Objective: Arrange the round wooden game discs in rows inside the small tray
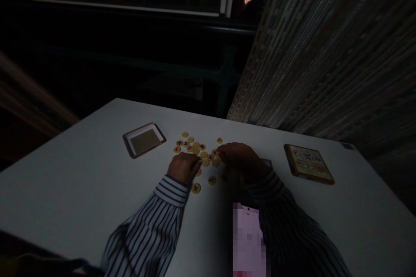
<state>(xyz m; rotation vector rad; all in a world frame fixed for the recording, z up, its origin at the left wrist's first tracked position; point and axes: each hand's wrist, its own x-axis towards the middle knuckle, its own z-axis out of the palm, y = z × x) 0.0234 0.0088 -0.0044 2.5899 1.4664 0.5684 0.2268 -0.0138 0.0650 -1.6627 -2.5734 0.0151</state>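
Note:
Several round wooden xiangqi pieces (196,145) lie loosely spread near the table's middle, some showing red or black characters and others plain. My left hand (184,167) is at the left of the spread, its fingers curled and pressed together by the pieces; what they hold is hidden. From the right comes my right hand (242,159), closed, with its fingertips at a piece with a dark character (215,152). Nearer me lie two pieces with black characters, one piece (196,188) below my left hand and another piece (212,180) between my wrists.
An open shallow box part (131,149) lies at the left. The printed box lid (310,164) is at the right. A lit phone (249,238), partly blurred out, sits between my forearms on the white table (81,173). A string curtain (292,73) hangs behind the right edge.

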